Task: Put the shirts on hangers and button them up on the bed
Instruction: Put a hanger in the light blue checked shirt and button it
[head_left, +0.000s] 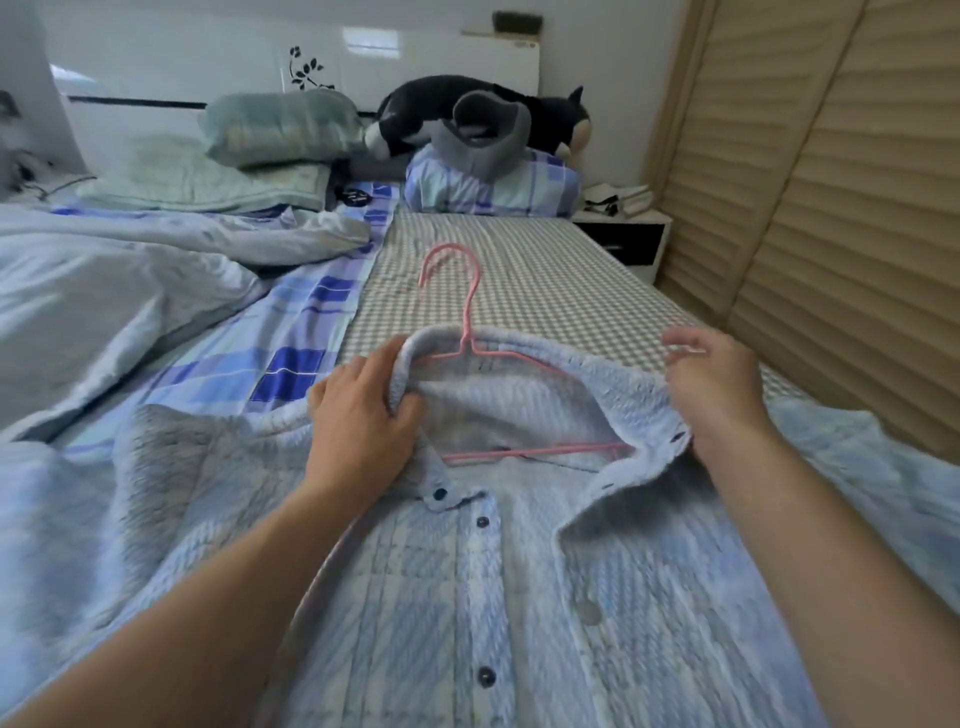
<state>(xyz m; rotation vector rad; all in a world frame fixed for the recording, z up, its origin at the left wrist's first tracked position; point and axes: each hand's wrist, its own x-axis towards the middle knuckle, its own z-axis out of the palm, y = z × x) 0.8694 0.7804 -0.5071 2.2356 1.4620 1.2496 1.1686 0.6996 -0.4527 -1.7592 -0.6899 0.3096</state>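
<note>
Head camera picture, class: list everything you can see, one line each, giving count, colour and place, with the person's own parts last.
Shirt: one, pale blue check, spread on the bed nearest the camera, top buttons undone.
Hanger: one, pink, inside the shirt's neck, hook pointing toward the headboard.
Gingham sheet: one, grey and white, right half of the bed.
Plaid sheet: one, blue and white, centre-left.
Duvet: one, pale grey, crumpled, left.
Pillows: two, green, stacked, far left.
Plush cat: one, black and white, by the headboard.
Nightstand: one, white and black, far right.
Left hand: fingers grip the collar's left side.
Right hand: holds the collar's right side.
</note>
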